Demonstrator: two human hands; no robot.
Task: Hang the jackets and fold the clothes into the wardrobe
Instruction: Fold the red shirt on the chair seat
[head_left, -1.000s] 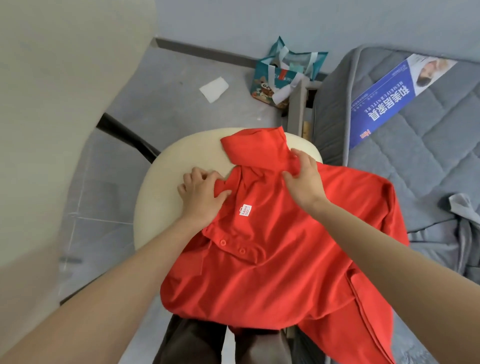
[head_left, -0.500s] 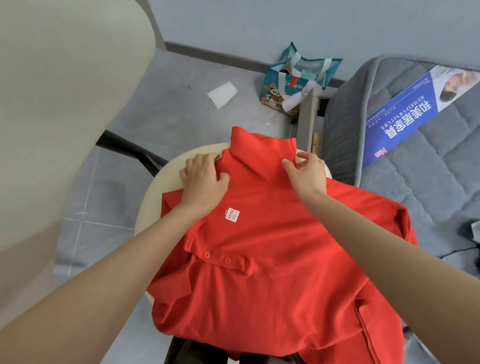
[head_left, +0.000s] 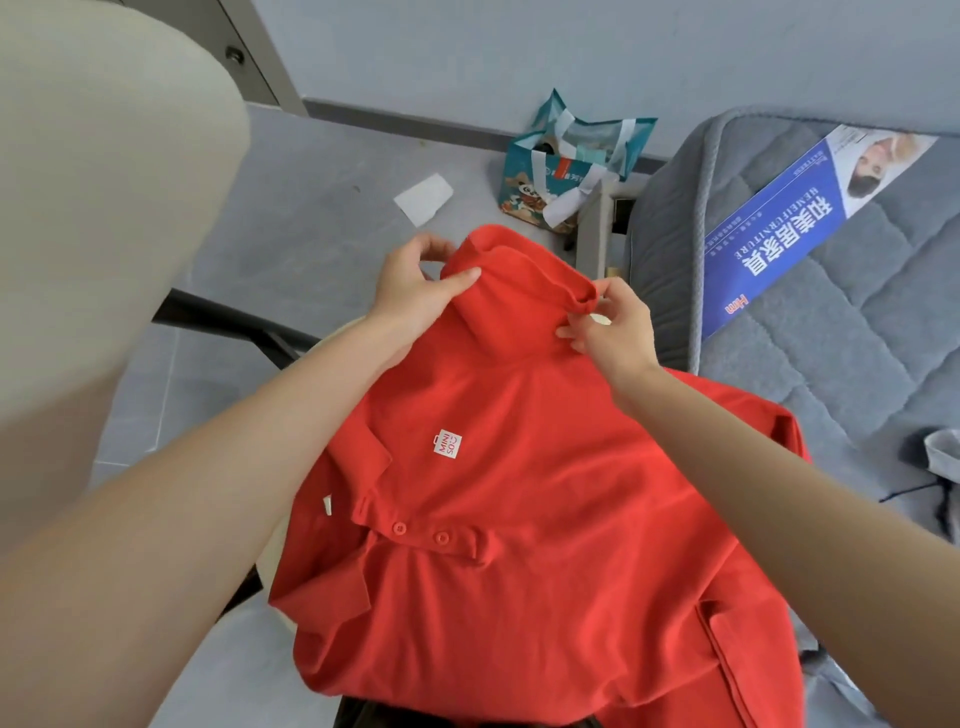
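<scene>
Left hand (head_left: 415, 283): thumb and fingers pinch folded top edge of red polo shirt (head_left: 519, 493), its 11 o'clock corner | Right hand (head_left: 615, 335): fingertips pinch same edge, 1 o'clock corner | Shirt: mid-frame, raised, buttons and white label facing up | Teal bag (head_left: 566, 166): floor, 12 o'clock | Grey mattress (head_left: 831, 353): 3 o'clock

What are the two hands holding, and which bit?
The red shirt. The left hand grips the left corner of its far folded edge; the right hand pinches the right corner.
</scene>
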